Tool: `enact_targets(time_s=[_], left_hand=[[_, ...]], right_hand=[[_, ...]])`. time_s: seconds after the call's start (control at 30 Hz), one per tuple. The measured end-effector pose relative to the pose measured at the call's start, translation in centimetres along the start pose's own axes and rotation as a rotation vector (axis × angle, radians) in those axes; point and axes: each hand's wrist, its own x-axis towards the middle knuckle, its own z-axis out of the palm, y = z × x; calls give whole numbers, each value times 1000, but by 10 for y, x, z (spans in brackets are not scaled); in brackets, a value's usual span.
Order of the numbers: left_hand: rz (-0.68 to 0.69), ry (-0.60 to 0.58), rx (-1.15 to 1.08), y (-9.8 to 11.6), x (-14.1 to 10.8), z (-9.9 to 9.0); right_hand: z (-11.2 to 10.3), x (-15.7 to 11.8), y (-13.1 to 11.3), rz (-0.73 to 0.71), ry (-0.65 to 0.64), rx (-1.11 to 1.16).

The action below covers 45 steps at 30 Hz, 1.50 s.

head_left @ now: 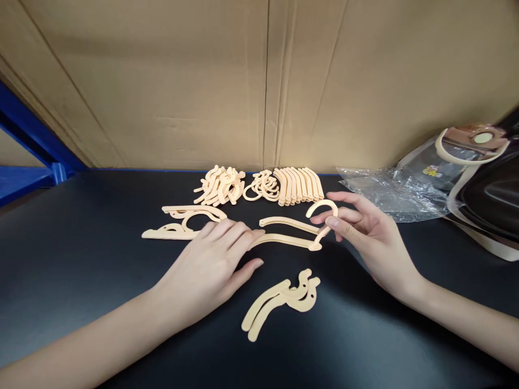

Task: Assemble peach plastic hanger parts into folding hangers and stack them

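Note:
Between the thumb and fingers of my right hand is a cream plastic hook, its lower end at the right end of a curved arm piece. My left hand lies palm down, its fingertips over that piece's left end; its thumb is apart, and its grip is hidden. Another curved piece lies just behind. Left of my left hand are more cream pieces, partly covered by it. Nearer to me, several flat curved pieces lie overlapping on the black table.
At the back of the black table are a pile of cream parts, a heap of hooks and a row of curved arms. Clear plastic wrapping and a dark bag are at right; cardboard stands behind.

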Motion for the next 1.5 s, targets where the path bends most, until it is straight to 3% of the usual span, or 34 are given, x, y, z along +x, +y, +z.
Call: enact_targets(time_s=[0.17, 0.37, 0.47, 0.57, 0.7, 0.77, 0.83, 1.0, 1.13, 1.2, 1.37, 1.5], left_hand=[[-18, 36, 134, -7, 1, 2], [-171, 75, 29, -4, 2, -2], [-381, 121, -156, -4, 2, -10], [-585, 242, -406, -7, 4, -21], [-725, 432, -791, -10, 11, -35], [-769, 407, -1046, -10, 14, -39], [-801, 307, -1249, -9, 16, -40], [-866, 137, -1427, -4, 14, -35], [-778, 21, -1228, -1, 14, -33], [-642, -19, -1021, 0, 12, -32], [-220, 21, -534, 5, 0, -23], [-111, -36, -421, 11, -6, -13]], right_hand=[[1, 2, -1, 50, -33, 1], [2, 5, -1, 58, -9, 4], [1, 5, 0, 88, -14, 22], [1, 5, -1, 117, -25, 34], [3, 5, -3, 148, -76, 44], [4, 5, -3, 161, -110, 50], [4, 4, -3, 162, -151, 57], [4, 0, -1, 158, -276, 84], [4, 0, 0, 224, -342, 87], [4, 1, 1, 243, -351, 101], [5, 2, 3, 252, -349, 143], [6, 2, 3, 278, -381, 161]])
